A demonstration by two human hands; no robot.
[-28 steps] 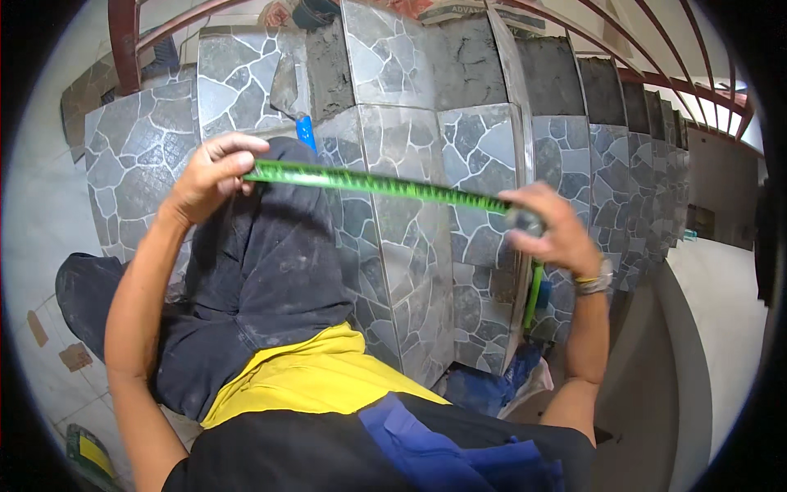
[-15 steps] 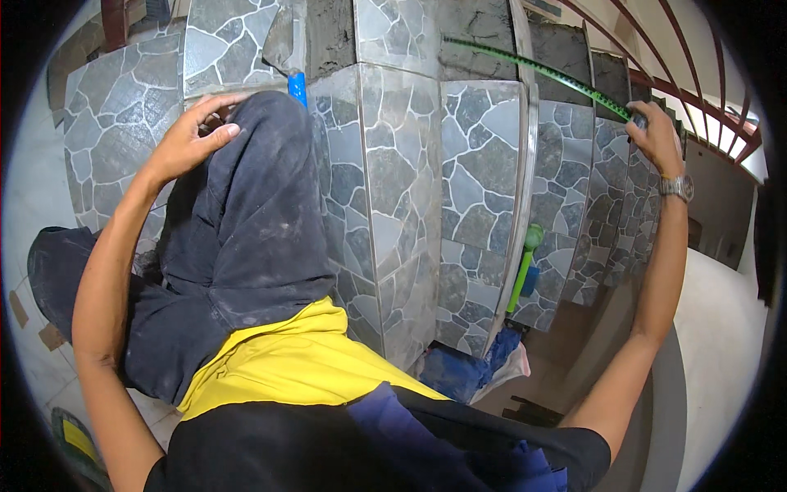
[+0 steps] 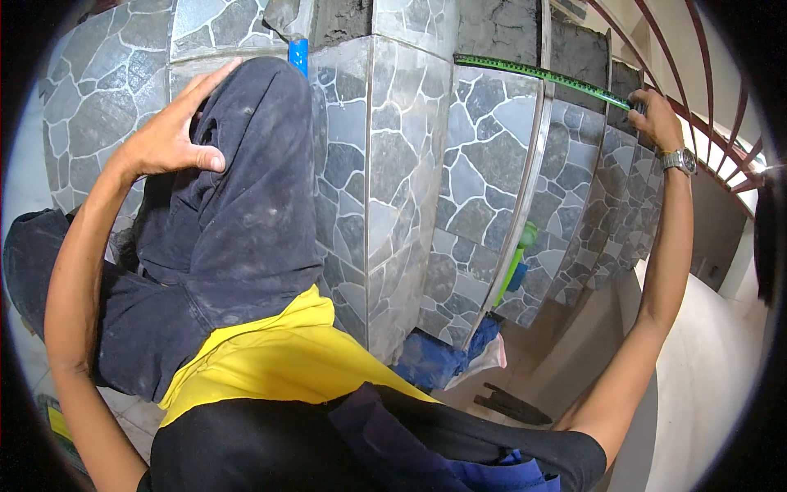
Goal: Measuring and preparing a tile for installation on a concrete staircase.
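Observation:
My right hand point(image 3: 658, 120) is closed around the case of a tape measure at the far right. Its green blade point(image 3: 545, 75) runs out to the left, lying along the back edge of a stone-patterned step tile point(image 3: 492, 156). The blade's far end reaches the corner beside a tiled riser panel point(image 3: 403, 164). On my raised knee rests my left hand point(image 3: 176, 135), fingers spread and thumb apart, holding nothing. Just beyond that knee lies a trowel with a blue handle point(image 3: 298, 56); its grey blade is partly cut off by the top edge.
Grey mortar beds point(image 3: 498, 31) lie behind the steps. Dark red railing bars point(image 3: 697, 66) rise at the far right. A green long-handled tool point(image 3: 525, 239) and a blue plastic bag point(image 3: 434, 361) sit lower on the stairs. A curved white wall point(image 3: 705, 361) stands at right.
The tape's blade has come down from the mortar bed to the tile's edge and lies straighter. My left hand has slid lower on the knee with fingers more spread. The view has shifted slightly.

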